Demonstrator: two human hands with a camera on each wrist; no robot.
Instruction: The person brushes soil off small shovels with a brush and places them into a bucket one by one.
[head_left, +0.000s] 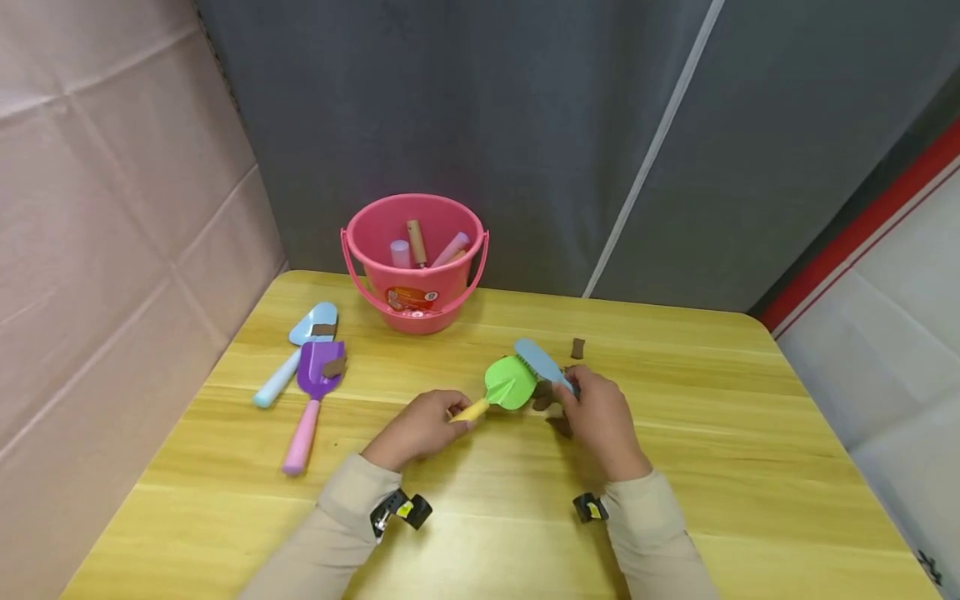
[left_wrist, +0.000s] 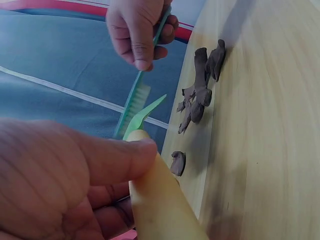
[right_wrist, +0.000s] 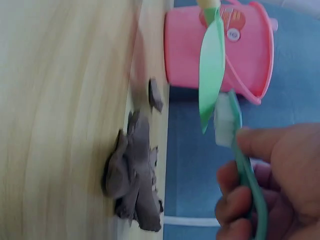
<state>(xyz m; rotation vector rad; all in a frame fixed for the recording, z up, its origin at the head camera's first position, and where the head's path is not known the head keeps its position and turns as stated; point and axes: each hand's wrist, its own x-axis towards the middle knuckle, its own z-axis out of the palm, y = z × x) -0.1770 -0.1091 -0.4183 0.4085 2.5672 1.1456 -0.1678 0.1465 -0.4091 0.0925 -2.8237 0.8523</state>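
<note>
My left hand (head_left: 427, 425) grips the yellow handle (left_wrist: 157, 200) of a small toy shovel with a green leaf-shaped blade (head_left: 510, 383). In my right hand (head_left: 600, 417) is a blue-green brush (head_left: 542, 362) with pale bristles, pinched between thumb and fingers. The bristles (right_wrist: 225, 120) are right at the blade's edge, and both tools are held above the table. Below them, a cluster of brown clay-like pieces (right_wrist: 137, 175) lies on the wood, with a smaller brown piece (right_wrist: 155, 95) apart from it.
A pink bucket (head_left: 416, 292) holding several handled tools stands at the back of the table (head_left: 480, 533). At the left lie a blue trowel (head_left: 277, 379) and a purple shovel (head_left: 315, 367), each with a brown piece on its blade. Another brown scrap (head_left: 577, 348) lies farther back.
</note>
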